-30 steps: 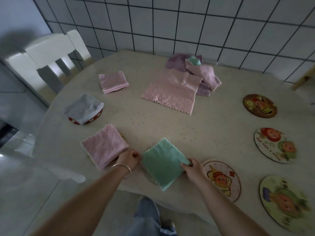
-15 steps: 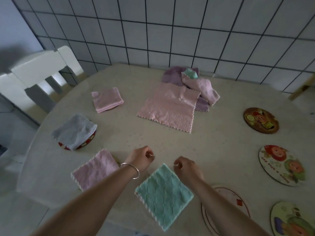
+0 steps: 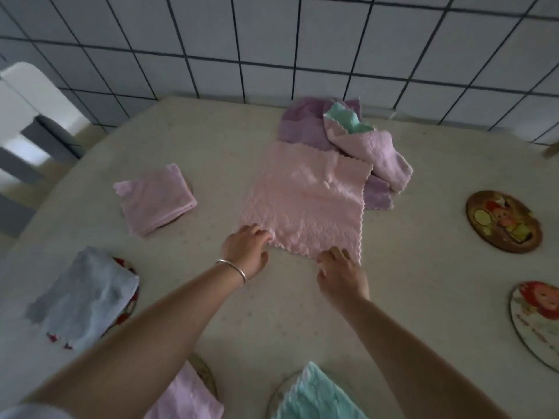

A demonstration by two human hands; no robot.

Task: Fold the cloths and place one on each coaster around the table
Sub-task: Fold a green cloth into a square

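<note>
Grip: the left hand [image 3: 246, 247] and the right hand [image 3: 340, 269] are both at the near edge of the flat pink cloth [image 3: 305, 201]. The fingers lie on that edge; I cannot tell whether they already pinch it or only touch it.
Just changed: half a second ago both hands were curled and empty above the folded green cloth [image 3: 311, 397]. Now this cloth lies behind the wrists on its coaster, and the hands have reached forward.
Meaning for the task: I judge that the green one is finished and the folding of the pink one begins.
Beyond the grip: a heap of lilac and green cloths [image 3: 348, 134], touching the far edge of the pink one.
Left of the grip: a folded pink cloth [image 3: 154, 198] and a grey cloth [image 3: 81, 297], each on a coaster.
Right of the grip: two bare picture coasters [image 3: 503, 222].
Surface: a pale table [image 3: 272, 313] with a faint dotted pattern.
Room: a white tiled wall [image 3: 272, 40] behind, and a white chair [image 3: 27, 110] far left.
</note>
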